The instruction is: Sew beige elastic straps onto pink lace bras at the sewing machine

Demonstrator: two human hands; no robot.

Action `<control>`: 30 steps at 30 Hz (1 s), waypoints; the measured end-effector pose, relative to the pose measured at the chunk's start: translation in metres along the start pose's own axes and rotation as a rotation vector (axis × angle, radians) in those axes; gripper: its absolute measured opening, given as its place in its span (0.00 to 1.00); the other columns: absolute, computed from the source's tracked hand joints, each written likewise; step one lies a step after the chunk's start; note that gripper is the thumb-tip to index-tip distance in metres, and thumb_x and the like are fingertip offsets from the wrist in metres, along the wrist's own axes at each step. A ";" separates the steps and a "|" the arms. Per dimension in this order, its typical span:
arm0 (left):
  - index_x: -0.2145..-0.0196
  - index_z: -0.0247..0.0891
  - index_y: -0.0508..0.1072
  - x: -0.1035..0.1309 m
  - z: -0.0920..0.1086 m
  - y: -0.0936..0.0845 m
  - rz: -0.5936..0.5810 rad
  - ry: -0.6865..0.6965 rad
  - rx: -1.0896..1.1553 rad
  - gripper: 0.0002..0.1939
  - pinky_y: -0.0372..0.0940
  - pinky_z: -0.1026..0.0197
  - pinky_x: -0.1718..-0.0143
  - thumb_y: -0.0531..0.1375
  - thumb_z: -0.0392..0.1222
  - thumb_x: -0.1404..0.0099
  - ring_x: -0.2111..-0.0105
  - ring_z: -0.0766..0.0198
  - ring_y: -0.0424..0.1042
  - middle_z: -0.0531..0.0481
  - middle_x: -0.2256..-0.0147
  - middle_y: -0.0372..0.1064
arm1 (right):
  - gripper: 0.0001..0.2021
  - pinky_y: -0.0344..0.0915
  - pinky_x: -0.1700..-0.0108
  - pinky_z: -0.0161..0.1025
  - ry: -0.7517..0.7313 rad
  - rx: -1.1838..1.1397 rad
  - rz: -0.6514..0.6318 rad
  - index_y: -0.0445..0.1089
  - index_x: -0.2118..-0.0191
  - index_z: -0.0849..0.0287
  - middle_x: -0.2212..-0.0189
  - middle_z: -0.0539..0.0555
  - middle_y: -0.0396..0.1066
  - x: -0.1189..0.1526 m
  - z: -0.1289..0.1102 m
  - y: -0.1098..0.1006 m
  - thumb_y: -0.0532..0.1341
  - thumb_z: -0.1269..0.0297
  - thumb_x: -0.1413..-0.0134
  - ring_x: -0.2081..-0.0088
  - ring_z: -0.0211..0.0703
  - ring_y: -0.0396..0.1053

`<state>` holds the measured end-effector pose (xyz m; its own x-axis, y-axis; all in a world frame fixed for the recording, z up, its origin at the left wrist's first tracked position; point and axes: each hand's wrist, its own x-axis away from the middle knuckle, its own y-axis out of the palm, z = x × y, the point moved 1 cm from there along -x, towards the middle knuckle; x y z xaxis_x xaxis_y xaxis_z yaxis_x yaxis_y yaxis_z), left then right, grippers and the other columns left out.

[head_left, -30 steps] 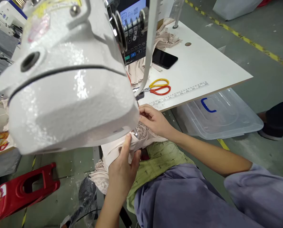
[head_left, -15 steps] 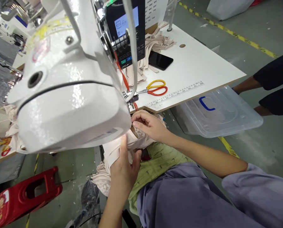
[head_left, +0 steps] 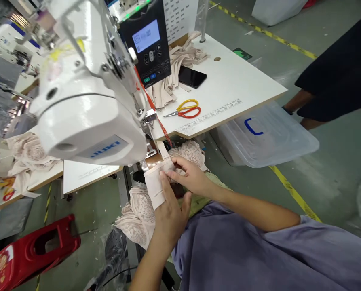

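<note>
A beige bra with a smooth band (head_left: pixel 155 186) and lace cups lies before the sewing machine (head_left: pixel 92 129), its strap reaching up beside the presser foot. My left hand (head_left: pixel 171 212) holds the band from below, index finger stretched along the fabric and thumb apart; its other fingers are partly hidden. Thumb and fingers of my right hand (head_left: pixel 192 176) pinch the band's edge close to the strap. One lace cup (head_left: pixel 192 151) bulges behind my right hand. More lace fabric (head_left: pixel 136 218) hangs to the left of my left hand.
Scissors (head_left: pixel 188 109), a phone (head_left: pixel 192 76) and beige strips (head_left: pixel 180 60) lie on the white table (head_left: pixel 229 81). A lidded plastic bin (head_left: pixel 271 137) stands below its edge, near another person's legs (head_left: pixel 304 105). A red stool (head_left: pixel 34 246) stands at lower left.
The view has shifted, so the machine head appears farther left and the presser foot shows. Both hands have drawn the band out from under the head into view, still holding it.
</note>
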<state>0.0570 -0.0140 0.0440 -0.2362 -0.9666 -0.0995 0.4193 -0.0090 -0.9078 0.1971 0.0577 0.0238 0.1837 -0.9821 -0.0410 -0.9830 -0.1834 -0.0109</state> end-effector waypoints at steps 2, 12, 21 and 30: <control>0.27 0.32 0.34 0.012 0.009 0.004 -0.030 0.040 0.067 0.46 0.73 0.56 0.72 0.56 0.51 0.28 0.61 0.47 0.81 0.22 0.41 0.67 | 0.10 0.63 0.60 0.37 -0.001 -0.060 0.008 0.71 0.61 0.59 0.67 0.50 0.70 0.012 0.001 -0.005 0.59 0.57 0.36 0.64 0.40 0.67; 0.37 0.41 0.62 0.006 0.005 -0.038 0.159 0.251 0.291 0.25 0.70 0.50 0.47 0.58 0.34 0.31 0.50 0.55 0.75 0.42 0.53 0.75 | 0.10 0.57 0.65 0.35 -0.184 0.172 -0.158 0.72 0.69 0.60 0.74 0.49 0.68 0.026 -0.011 -0.042 0.59 0.64 0.37 0.69 0.37 0.64; 0.60 0.39 0.68 -0.026 -0.019 -0.026 -0.033 0.562 0.019 0.04 0.68 0.55 0.56 0.59 0.34 0.32 0.68 0.61 0.69 0.51 0.69 0.70 | 0.13 0.53 0.68 0.40 -0.508 0.732 -0.347 0.71 0.73 0.55 0.76 0.51 0.67 0.032 -0.007 -0.046 0.57 0.63 0.37 0.72 0.41 0.61; 0.60 0.42 0.69 -0.005 -0.041 -0.005 0.341 0.767 -0.083 0.10 0.59 0.61 0.70 0.63 0.30 0.36 0.71 0.63 0.68 0.55 0.75 0.65 | 0.13 0.58 0.64 0.45 -0.553 0.670 -0.217 0.75 0.69 0.48 0.77 0.51 0.69 0.032 0.005 -0.045 0.58 0.55 0.36 0.74 0.42 0.60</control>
<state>0.0199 0.0019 0.0325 -0.6508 -0.4709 -0.5956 0.5171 0.2995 -0.8018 0.2473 0.0344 0.0175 0.5107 -0.7363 -0.4439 -0.7500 -0.1291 -0.6487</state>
